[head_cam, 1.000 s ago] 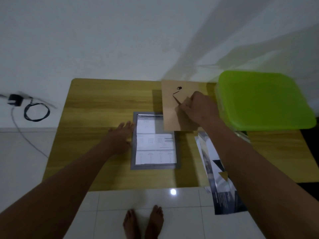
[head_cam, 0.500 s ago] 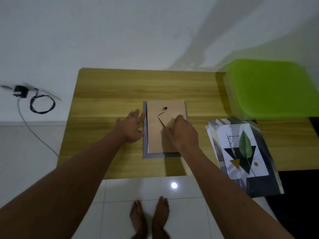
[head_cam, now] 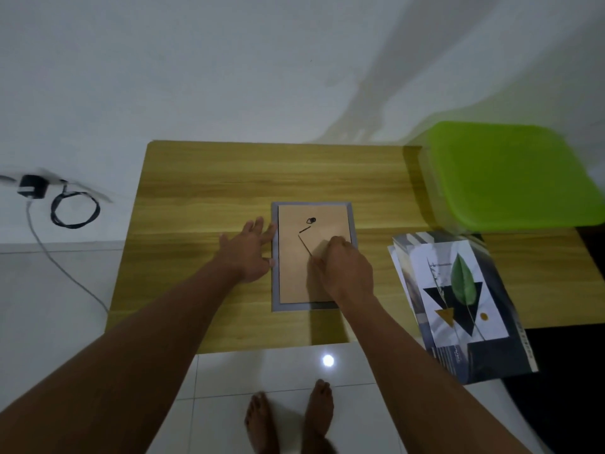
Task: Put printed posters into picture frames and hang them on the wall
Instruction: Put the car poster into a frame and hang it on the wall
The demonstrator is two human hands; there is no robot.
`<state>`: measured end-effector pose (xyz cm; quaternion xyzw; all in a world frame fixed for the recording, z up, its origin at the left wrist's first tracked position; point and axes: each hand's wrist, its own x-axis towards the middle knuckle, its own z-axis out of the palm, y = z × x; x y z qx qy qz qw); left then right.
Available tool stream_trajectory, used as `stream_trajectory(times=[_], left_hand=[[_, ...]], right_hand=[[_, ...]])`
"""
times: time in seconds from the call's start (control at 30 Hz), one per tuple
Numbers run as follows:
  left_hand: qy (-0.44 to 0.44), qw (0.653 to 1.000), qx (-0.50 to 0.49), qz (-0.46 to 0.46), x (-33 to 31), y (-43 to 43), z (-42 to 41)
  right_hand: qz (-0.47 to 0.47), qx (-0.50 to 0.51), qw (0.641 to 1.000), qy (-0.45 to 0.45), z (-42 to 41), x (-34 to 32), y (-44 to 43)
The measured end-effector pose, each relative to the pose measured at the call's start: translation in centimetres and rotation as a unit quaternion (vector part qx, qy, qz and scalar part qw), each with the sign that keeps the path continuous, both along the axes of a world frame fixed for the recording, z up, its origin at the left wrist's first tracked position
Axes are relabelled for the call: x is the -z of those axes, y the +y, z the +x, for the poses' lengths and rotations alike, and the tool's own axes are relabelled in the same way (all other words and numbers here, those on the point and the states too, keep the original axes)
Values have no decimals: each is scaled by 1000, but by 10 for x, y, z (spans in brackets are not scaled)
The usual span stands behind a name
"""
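Observation:
A grey picture frame (head_cam: 275, 290) lies face down on the wooden table (head_cam: 203, 198). Its brown backing board (head_cam: 293, 257) sits inside the frame, with a small black hanger near the top and a fold-out stand. My right hand (head_cam: 343, 270) grips the stand flap of the backing board. With fingers spread, my left hand (head_cam: 247, 253) rests flat on the table, its fingertips touching the frame's left edge. A stack of printed posters (head_cam: 458, 303), the top one showing a green leaf and dark triangles, lies to the right and overhangs the table's front edge.
A green plastic bin lid (head_cam: 510, 175) covers the table's back right corner. A black adapter with a coiled cable (head_cam: 62, 204) hangs at the white wall on the left. Bare feet (head_cam: 291, 417) stand on the white tile floor below the table.
My right hand carried the backing board from the back right down onto the frame, covering the paper inside. My left hand stayed at the frame's left edge. The poster stack came into fuller view.

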<state>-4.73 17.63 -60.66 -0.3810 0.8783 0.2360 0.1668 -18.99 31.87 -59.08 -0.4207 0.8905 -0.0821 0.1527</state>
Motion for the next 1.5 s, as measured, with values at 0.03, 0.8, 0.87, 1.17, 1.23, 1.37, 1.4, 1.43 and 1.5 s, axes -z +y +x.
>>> stream_trajectory(times=[0.03,0.8,0.87,1.17,1.23,1.37,1.4,1.43,1.5], left_hand=[[0,1000,-3,2,1,0,0],[-31,999,0,-6,5,-2,-4],[-32,999,0,-8,5,-2,-5],[-35,999,1,0,6,0,-3],[-33,999,2,-2,7,1,-3],[-29,1000,3,-3,7,0,-1],[-27,1000,3,-2,7,0,-1],[-27,1000,4,-2,8,0,-1],[-28,1000,5,-2,8,0,-1]], right_hand=[[0,-1,1000,4,0,1,0],[-15,-100,995,-7,-4,22,15],[-43,-126,991,-15,-5,23,25],[45,-251,963,-89,-31,-2,59],[46,-250,963,-84,-29,1,58],[36,-230,968,-96,-27,8,55],[39,-227,968,-99,-26,9,54],[43,-228,968,-99,-26,9,53],[49,-229,967,-96,-27,10,53]])
